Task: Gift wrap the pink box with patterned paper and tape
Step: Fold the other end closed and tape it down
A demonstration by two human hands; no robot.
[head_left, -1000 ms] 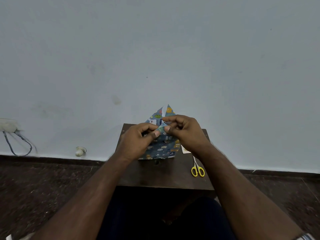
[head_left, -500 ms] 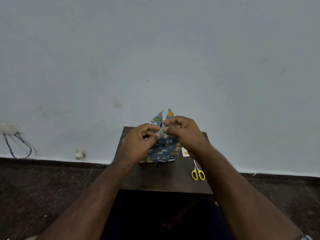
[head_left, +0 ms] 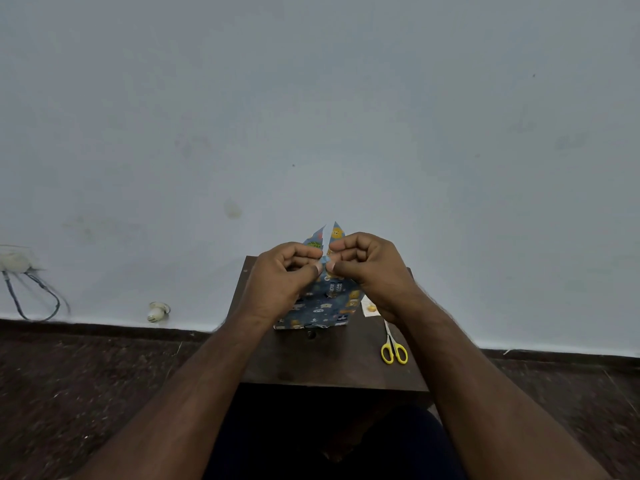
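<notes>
Room: pale grey-white painted wall (head_left: 311, 98) above a dark skirting strip and a dark speckled floor (head_left: 86, 393).
Far left: white wall fitting with dangling grey cables (head_left: 20, 271); further right, a small white object at the foot of the wall (head_left: 157, 311), too small to identify.
Surface: small dark brown wooden table (head_left: 332, 362) set against the wall.
Wrapped parcel: box covered in blue paper printed with small animal motifs (head_left: 325, 303), standing on the table's far half; no pink shows. Two pointed paper flaps (head_left: 332, 233) rise above the hands, a narrow gap between them.
Left hand (head_left: 280, 282): fingers curled, thumb and forefinger pinching the paper at the top of the parcel.
Right hand (head_left: 370, 268): likewise curled, pinching the paper just beside the left.
Right of parcel: small white paper scrap with a yellow mark (head_left: 370, 306) beside the box.
Nearer, right: yellow-handled scissors (head_left: 393, 348) lying flat on the table, handles toward the viewer.
</notes>
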